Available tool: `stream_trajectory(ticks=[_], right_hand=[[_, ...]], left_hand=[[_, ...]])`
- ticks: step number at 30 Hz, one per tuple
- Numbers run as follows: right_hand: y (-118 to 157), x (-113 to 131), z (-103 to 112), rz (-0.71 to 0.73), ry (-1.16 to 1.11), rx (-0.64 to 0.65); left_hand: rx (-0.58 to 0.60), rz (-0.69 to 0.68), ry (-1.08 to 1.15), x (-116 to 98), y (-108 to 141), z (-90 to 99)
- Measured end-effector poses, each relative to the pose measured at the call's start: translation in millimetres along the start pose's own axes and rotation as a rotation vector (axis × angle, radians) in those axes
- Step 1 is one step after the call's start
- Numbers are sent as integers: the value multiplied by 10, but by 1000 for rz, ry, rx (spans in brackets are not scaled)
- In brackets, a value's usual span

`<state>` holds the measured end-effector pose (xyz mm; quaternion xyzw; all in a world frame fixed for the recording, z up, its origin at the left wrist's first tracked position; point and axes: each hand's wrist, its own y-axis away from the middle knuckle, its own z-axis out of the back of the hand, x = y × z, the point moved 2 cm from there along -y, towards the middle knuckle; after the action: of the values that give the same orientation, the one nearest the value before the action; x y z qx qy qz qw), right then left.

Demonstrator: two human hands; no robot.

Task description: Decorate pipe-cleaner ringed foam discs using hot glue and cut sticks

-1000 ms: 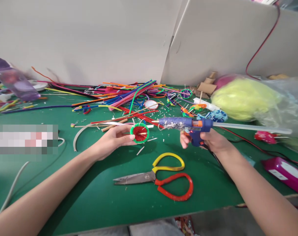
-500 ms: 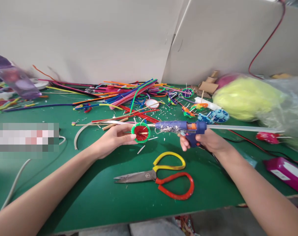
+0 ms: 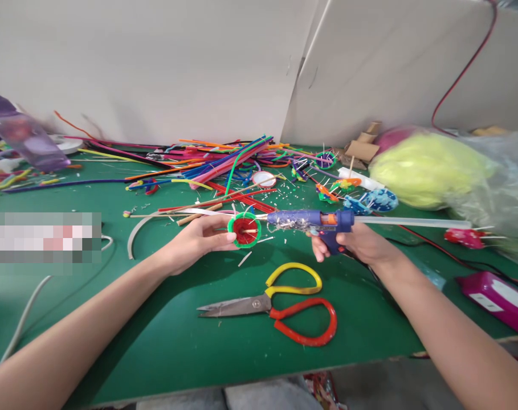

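Between the fingers of my left hand (image 3: 203, 239) is a small red cup-shaped piece with a fuzzy green rim (image 3: 245, 230), its hollow side facing me and a pale stick inside. My right hand (image 3: 355, 242) is wrapped round the handle of a blue glue gun (image 3: 310, 220). A long translucent glue stick (image 3: 412, 222) sticks out of the gun's back. The nozzle points left at the rim's right side; whether it touches cannot be told. Scissors (image 3: 256, 304) with one yellow and one red handle lie below, on the green table (image 3: 164, 353).
A heap of coloured pipe cleaners (image 3: 224, 162) lies along the back wall. Small finished-looking fuzzy pieces (image 3: 339, 185) and a bag of yellow material (image 3: 429, 171) are at the back right. A magenta box (image 3: 498, 299) sits at right, a purple bottle (image 3: 28, 136) at left.
The glue gun has shifted slightly left, its nozzle closer to the green rim. The glue stick's far end has also moved left. My left hand stays almost still.
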<state>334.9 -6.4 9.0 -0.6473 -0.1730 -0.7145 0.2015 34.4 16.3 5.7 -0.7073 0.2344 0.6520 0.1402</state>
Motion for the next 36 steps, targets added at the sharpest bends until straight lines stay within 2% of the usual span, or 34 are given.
stream_trajectory(ticks=[5, 9, 12, 15, 18, 21, 24, 26, 28, 29, 33, 36], right_hand=[[-29, -38, 7, 20, -28, -17], [-40, -7, 77, 83, 16, -156], [8, 43, 195, 27, 223, -208], [72, 72, 320, -62, 568, -156], [106, 44, 433, -37, 869, -119], [115, -20, 524, -5, 1016, -106], [112, -1, 516, 22, 1035, -134], [83, 86, 406, 76, 1039, -250], [16, 192, 199, 132, 1087, -396], [-39, 230, 54, 156, 1140, -367], [-309, 260, -539, 236, 1387, -72], [-480, 218, -796, 264, 1548, 38]], left_hand=[[42, -24, -28, 26, -4, 24], [57, -28, -46, 34, -6, 36], [31, -28, -43, 24, -9, 34], [18, -49, -30, 12, -18, 31], [2, -72, -4, 8, -29, 37], [-55, -67, 17, 11, -33, 59], [-89, -66, 37, 9, -28, 77], [-80, -68, 40, 6, -24, 81], [-60, -66, 38, 6, -24, 82], [-50, -66, 38, 7, -24, 81], [-50, -71, 45, 7, -24, 80], [-58, -81, 49, -5, -13, 72]])
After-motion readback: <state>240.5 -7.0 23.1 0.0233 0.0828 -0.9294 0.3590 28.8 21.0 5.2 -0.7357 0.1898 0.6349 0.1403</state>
